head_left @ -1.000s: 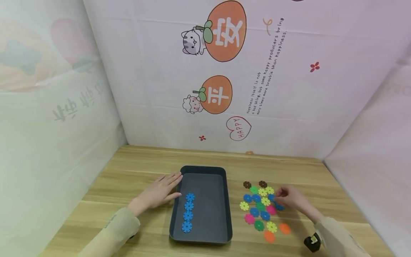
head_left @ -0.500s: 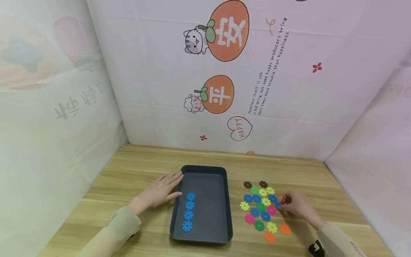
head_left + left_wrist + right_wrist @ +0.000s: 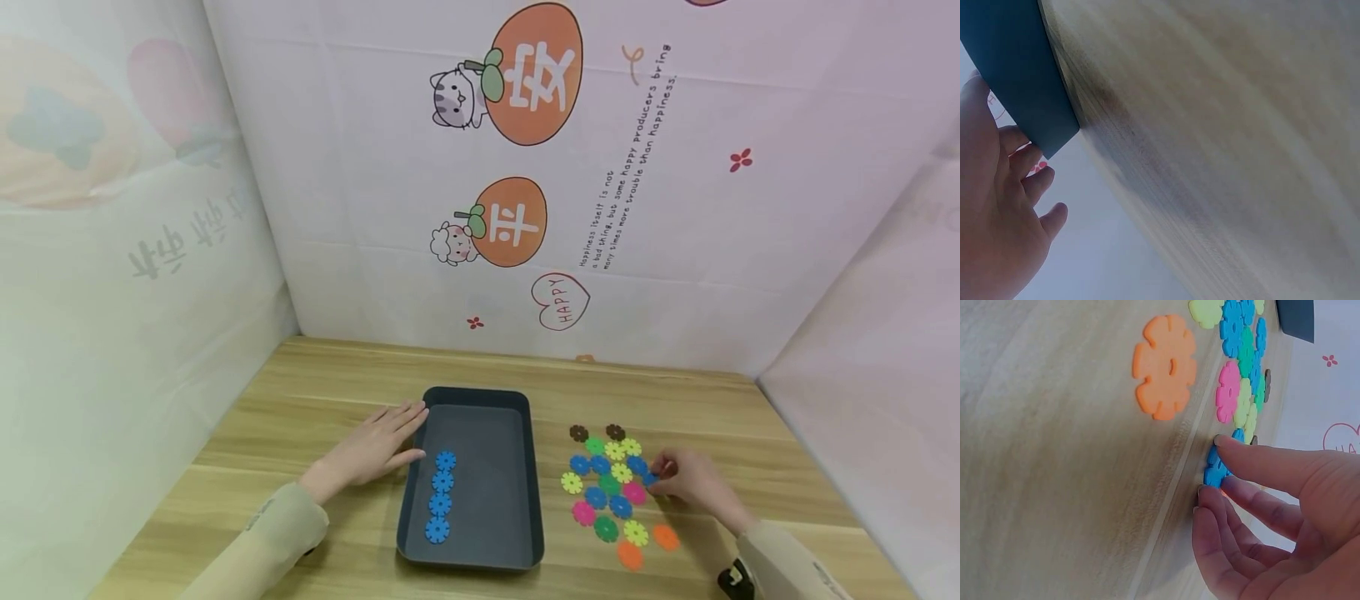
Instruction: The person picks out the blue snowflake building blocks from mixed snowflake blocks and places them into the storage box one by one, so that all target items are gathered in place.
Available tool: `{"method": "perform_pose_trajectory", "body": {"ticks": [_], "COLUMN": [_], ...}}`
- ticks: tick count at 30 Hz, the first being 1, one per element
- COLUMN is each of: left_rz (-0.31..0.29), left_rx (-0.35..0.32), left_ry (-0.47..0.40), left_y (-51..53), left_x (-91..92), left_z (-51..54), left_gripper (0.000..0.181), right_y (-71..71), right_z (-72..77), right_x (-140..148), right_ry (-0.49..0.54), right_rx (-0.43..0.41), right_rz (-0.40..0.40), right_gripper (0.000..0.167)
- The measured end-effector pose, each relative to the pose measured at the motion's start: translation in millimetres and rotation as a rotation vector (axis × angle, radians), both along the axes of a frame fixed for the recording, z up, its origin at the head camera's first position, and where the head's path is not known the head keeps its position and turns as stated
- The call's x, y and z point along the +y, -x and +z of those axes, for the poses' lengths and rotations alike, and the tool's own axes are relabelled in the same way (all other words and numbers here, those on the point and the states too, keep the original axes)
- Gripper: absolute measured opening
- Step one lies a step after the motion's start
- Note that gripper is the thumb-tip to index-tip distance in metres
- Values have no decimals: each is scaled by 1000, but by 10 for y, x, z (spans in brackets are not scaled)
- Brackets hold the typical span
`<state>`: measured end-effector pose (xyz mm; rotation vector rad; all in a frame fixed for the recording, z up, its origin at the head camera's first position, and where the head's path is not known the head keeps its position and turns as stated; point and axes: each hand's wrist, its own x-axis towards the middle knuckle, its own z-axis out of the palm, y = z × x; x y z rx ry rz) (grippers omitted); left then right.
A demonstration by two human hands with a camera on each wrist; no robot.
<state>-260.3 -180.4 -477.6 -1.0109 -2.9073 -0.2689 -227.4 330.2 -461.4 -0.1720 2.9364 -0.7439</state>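
Observation:
My left hand (image 3: 370,447) lies with straight fingers against the left rim of a dark grey tray (image 3: 498,483). Inside the tray, several blue snowflake discs (image 3: 440,503) form a column along the left side. To the right of the tray, my right hand (image 3: 693,482) pinches a blue snowflake disc (image 3: 1215,467) between thumb and fingers at the right edge of a spread of discs. That disc is partly covered by the fingers. In the left wrist view my left hand (image 3: 1004,206) touches the tray's outer wall (image 3: 1016,69).
Loose notched discs lie on the wooden table (image 3: 337,375), among them a pink disc (image 3: 583,512), a green disc (image 3: 606,528), a yellow disc (image 3: 572,482), a brown disc (image 3: 578,433) and an orange disc (image 3: 665,537). White printed sheets (image 3: 375,208) stand behind and at both sides.
My right hand has shifted slightly right and nearer to me, from the upper blue disc to the blue one at the pile's right edge, which it pinches. My left hand stays on the tray.

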Motion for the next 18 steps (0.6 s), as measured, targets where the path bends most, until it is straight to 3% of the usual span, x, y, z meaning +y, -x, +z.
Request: {"method": "perform_pose_trajectory", "body": {"ticks": [10,18], "left_rz": [2,0], "left_rx": [-4,4], "left_ry": [-11,-9], "left_y": [-3,-2], "left_x": [0,-1], "left_z": [-4,-9], "left_gripper": [71,71], "right_y": [-21,16], "right_z": [19,9], "right_x": [-19,25], "right_ry": [42,60], "right_rx": [-42,-54], "right_rz": [-34,-17], "right_gripper": [22,25]}}
